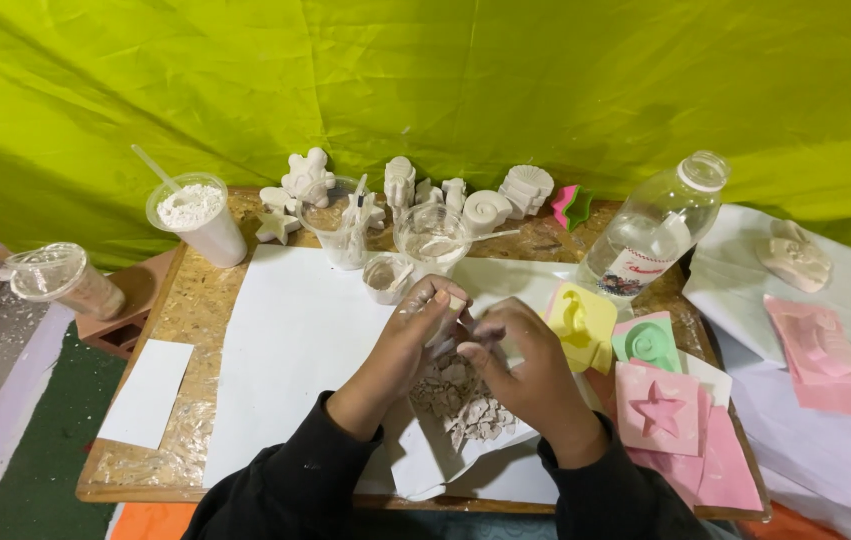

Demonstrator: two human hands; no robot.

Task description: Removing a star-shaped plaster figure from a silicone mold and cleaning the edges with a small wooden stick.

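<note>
The head view looks down on a small chipboard table (200,290) set against a bright green cloth backdrop (445,80). A white paper sheet (285,350) covers most of the tabletop.

Both hands meet over the middle of the sheet. The left hand (415,335) is curled nearly closed, its fingertips pinching a small pale plaster piece (453,300) at the top of the hand. The right hand (525,365) is also curled, thumb and forefinger drawn together and touching the left hand's fingers; whether it grips the same piece cannot be told. Both wear dark sleeves.

Directly beneath the hands lies a heap of broken plaster fragments (460,400) on a folded white paper (425,455) near the table's front edge.

Behind the hands stand clear plastic cups (432,237), one small cup (385,278) with pale paste just beyond the left fingertips. A cup of white powder (200,215) sits at the back left. A row of white plaster figures (400,185) lines the back edge. A clear plastic bottle (655,230) lies tilted at the right.

To the right of the hands sit a yellow mould (580,325), a green mould (647,340) and a pink star mould (657,408).
</note>
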